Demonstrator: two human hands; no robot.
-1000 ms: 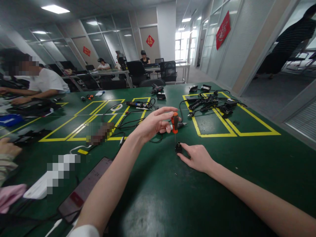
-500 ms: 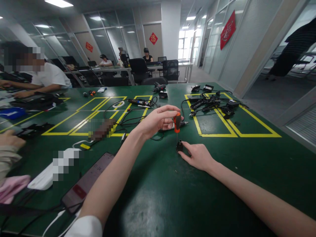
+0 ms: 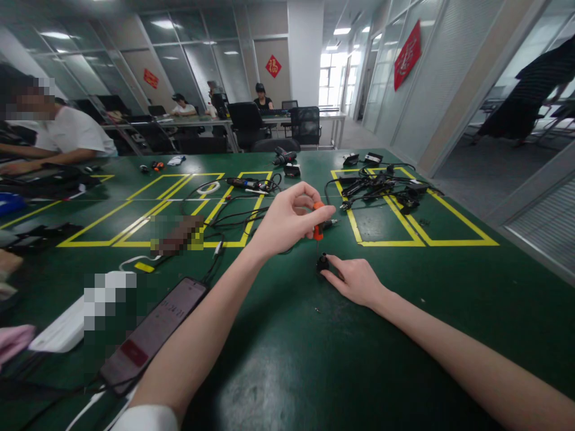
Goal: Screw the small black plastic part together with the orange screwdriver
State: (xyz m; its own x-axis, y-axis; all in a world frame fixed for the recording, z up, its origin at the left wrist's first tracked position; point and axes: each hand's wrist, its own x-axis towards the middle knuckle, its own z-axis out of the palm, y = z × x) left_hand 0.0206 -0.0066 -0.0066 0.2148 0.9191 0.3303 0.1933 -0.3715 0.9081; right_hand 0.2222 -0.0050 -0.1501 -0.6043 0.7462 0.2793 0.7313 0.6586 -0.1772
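Near the middle of the view, my left hand (image 3: pixel 294 218) has its fingers wrapped round the handle of an orange and black screwdriver (image 3: pixel 318 232). The screwdriver stands upright, its shaft pointing down at a small black part (image 3: pixel 322 262) on the green table (image 3: pixel 287 347). Whether the tip touches the part is too small to tell. My right hand (image 3: pixel 357 280) pinches that black part between thumb and index finger from the right. A tiny metal piece (image 3: pixel 317 309), perhaps a screw, lies on the table just below.
A phone (image 3: pixel 155 332), a white power strip (image 3: pixel 67 317) and cables lie at the left. Black cabled parts (image 3: pixel 381 185) lie across yellow tape outlines at the back right. Behind my left hand is a power drill (image 3: pixel 284 157). A person (image 3: pixel 76 131) sits at the far left.
My left thumb has come across the screwdriver handle and the fingers have curled more closely round it. My right hand keeps its pinch on the black part. The whole view has shifted slightly.
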